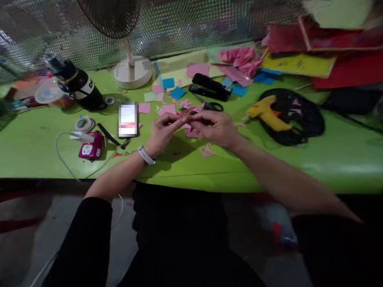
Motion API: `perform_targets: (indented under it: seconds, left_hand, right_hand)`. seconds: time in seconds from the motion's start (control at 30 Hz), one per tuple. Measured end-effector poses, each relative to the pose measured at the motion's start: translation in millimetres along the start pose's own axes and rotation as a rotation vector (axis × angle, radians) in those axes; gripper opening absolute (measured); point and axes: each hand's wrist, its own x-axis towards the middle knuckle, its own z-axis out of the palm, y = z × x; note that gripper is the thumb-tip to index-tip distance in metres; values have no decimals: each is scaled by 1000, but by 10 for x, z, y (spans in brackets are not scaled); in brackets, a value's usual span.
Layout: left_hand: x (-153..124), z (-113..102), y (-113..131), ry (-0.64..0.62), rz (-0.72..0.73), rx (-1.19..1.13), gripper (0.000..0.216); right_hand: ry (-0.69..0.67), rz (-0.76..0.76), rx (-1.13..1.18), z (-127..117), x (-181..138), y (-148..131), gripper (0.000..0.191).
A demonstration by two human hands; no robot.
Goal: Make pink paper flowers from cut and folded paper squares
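My left hand [165, 130] and my right hand [216, 126] meet above the green tabletop [167, 169], fingertips pinched together. Between them is something small, perhaps a bit of pink paper, mostly hidden by the fingers and blurred. Pink paper scraps [194, 133] lie beneath and behind the hands, with cut pink slivers [208, 150] nearer the front edge. Just beyond my right hand rest black-handled scissors [214, 106], partly covered by scraps. Behind these lies a black stapler [211, 88]. Blue paper squares [177, 93] are scattered near it.
On the left are a phone [128, 119], a pink power adapter [92, 147] with a cable, a tape roll [84, 124] and a dark bottle [82, 87]. A fan [132, 73] stands behind. To the right, a yellow glue gun [269, 113] lies on a black bag [312, 119].
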Motion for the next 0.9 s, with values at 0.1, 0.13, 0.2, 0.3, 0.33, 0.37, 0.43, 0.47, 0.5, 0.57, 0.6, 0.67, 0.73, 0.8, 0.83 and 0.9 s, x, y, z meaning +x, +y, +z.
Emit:
perform_targets:
  seconds: [0.1, 0.13, 0.2, 0.3, 0.33, 0.37, 0.43, 0.47, 0.5, 0.57, 0.6, 0.67, 0.73, 0.8, 0.83, 0.9]
  left_hand:
    - [-6, -11, -9, -15, 35, 22, 26]
    - [-7, -16, -14, -22, 44, 29, 26]
    - [-6, -27, -28, -39, 60, 47, 25]
    - [-3, -41, -45, -62, 74, 49, 22]
    - [-3, -44, -47, -66, 78, 47, 21]
    - [-3, -46, -47, -69, 79, 46, 20]
    - [-5, -45, -43, -74, 80, 51, 20]
    - [-6, -43, -40, -76, 81, 57, 20]
    - [-8, -41, -38, -77, 83, 63, 20]
    - [-10, -35, -34, -72, 89, 72, 21]
    - [-10, -33, -33, -67, 90, 75, 21]
    - [-9, -32, -28, -63, 87, 73, 21]
    - [-6, -35, -20, -72, 75, 72, 21]
    - [-2, -41, -12, -81, 60, 78, 20]
    - [0, -43, -8, -82, 55, 82, 19]
    - [2, -44, -7, -76, 42, 85, 14]
  right_hand:
    - [8, -13, -44, 9, 21, 47, 13]
    - [9, -11, -51, 10, 26, 56, 14]
    - [9, 5, -53, 8, 30, 61, 16]
    - [-7, 23, -44, -2, 32, 46, 18]
    - [-12, 27, -43, -5, 32, 41, 19]
    - [-15, 30, -41, -7, 31, 37, 19]
    - [-13, 31, -39, -6, 28, 36, 19]
    - [-10, 30, -37, -2, 26, 39, 18]
    - [-6, 29, -36, 2, 23, 44, 18]
    - [-3, 29, -35, 13, 19, 53, 18]
    - [0, 31, -35, 18, 18, 56, 19]
    - [12, 39, -36, 26, 19, 55, 19]
    - [22, 44, -35, 28, 23, 45, 18]
    - [33, 49, -31, 24, 29, 30, 18]
    - [34, 49, -29, 19, 32, 23, 18]
    - [33, 43, -28, 7, 38, 10, 19]
